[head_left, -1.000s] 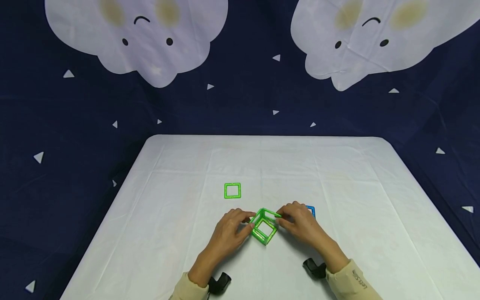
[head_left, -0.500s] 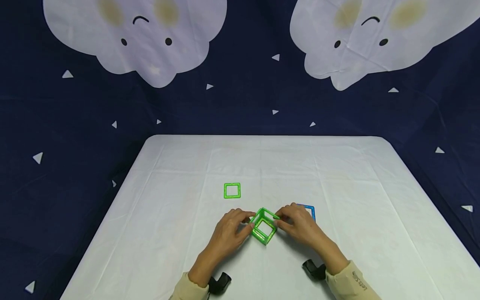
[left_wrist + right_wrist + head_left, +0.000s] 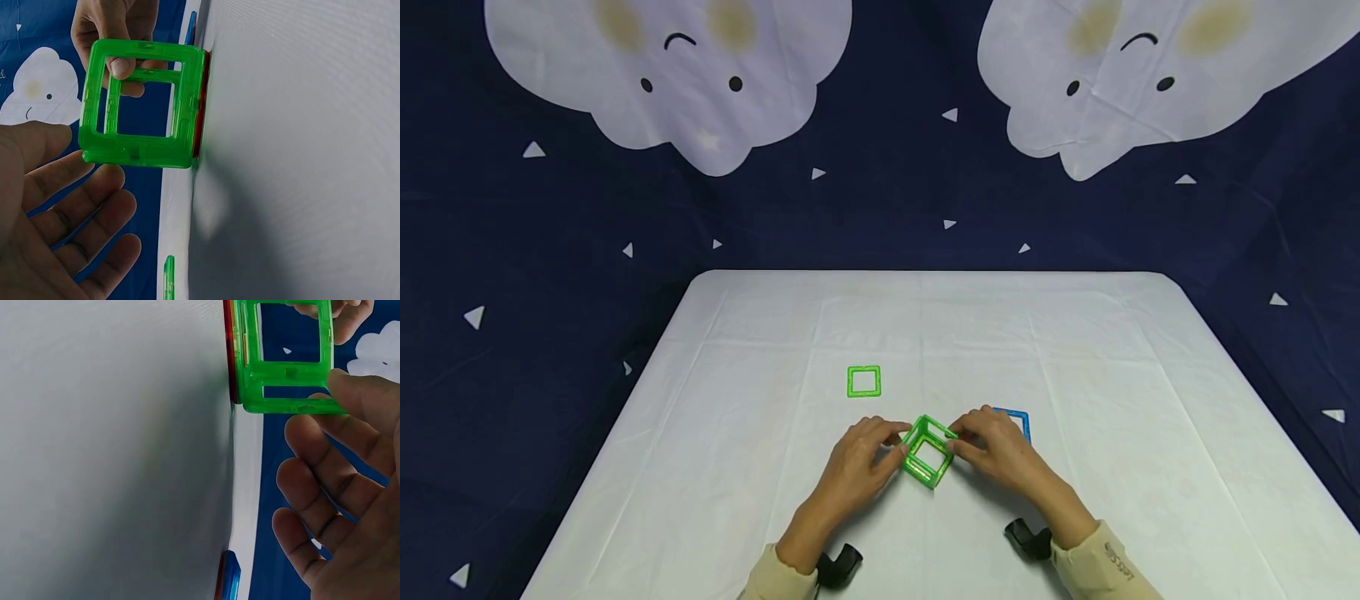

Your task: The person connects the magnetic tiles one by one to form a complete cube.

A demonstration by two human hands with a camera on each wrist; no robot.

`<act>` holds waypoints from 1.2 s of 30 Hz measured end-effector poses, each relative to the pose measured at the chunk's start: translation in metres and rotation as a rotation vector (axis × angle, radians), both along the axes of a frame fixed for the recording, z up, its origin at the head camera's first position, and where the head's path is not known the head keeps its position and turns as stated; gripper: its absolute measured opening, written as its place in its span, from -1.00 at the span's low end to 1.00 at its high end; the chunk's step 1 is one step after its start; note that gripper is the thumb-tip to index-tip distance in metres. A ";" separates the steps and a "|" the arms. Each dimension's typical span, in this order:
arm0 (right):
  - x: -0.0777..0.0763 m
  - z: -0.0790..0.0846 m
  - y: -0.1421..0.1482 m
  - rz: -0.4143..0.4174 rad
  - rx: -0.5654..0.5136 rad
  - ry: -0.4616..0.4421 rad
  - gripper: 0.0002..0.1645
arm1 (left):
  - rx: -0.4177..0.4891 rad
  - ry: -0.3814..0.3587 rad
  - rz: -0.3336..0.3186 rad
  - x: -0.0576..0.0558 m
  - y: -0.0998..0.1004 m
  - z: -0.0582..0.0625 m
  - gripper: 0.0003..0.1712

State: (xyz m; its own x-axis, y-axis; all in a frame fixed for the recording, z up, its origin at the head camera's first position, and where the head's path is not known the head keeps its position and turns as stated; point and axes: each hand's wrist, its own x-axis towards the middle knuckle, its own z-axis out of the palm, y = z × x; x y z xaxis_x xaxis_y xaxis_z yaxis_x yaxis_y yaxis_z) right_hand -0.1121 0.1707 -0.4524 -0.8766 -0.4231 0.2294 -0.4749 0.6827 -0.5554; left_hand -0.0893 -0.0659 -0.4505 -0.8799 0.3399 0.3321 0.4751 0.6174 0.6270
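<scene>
An open-topped cube of green magnetic tiles (image 3: pixel 927 477) stands on the white table in the head view, a red layer (image 3: pixel 201 103) along its base. My left hand (image 3: pixel 857 467) holds its left corner between thumb and index finger; the other fingers spread loosely beside it in the left wrist view. From the other side my right hand (image 3: pixel 1003 446) pinches an upright green tile (image 3: pixel 290 373) at its upper corner, thumb on one face and index finger behind. A blue square tile (image 3: pixel 1026 425) lies just behind my right hand, partly hidden by it.
A loose green square tile (image 3: pixel 864 395) lies flat farther back, left of the cube. Black wrist mounts (image 3: pixel 840 568) hang under both forearms close over the table (image 3: pixel 760 333). A dark blue cloth (image 3: pixel 895 225) with clouds hangs behind the table.
My right hand has moved slightly left, swinging the tile it pinches in against the cube. More of the blue tile shows now. The left hand has hardly moved.
</scene>
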 end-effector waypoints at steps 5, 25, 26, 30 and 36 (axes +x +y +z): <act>-0.002 0.001 0.002 -0.004 0.023 0.008 -0.87 | -0.007 -0.013 -0.003 -0.001 -0.001 0.002 -0.73; -0.012 0.000 0.003 0.023 0.066 -0.007 -0.86 | -0.007 -0.072 -0.180 -0.022 -0.013 0.000 -0.60; -0.012 0.000 0.002 0.025 0.064 -0.006 -0.86 | -0.007 -0.075 -0.191 -0.023 -0.013 0.000 -0.60; -0.013 -0.001 0.002 0.032 0.065 0.010 -0.86 | -0.007 -0.090 -0.231 -0.027 -0.014 -0.002 -0.54; -0.014 -0.001 0.001 0.033 0.071 0.004 -0.85 | -0.030 -0.133 -0.261 -0.030 -0.015 -0.002 -0.45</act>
State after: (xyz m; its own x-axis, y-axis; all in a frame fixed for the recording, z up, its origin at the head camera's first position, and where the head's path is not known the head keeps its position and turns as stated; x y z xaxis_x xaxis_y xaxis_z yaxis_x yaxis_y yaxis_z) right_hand -0.1265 0.1721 -0.4534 -0.8608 -0.4675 0.2011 -0.5001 0.7041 -0.5041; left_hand -0.1194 -0.0807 -0.4528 -0.7965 0.5684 0.2061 0.5352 0.5041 0.6779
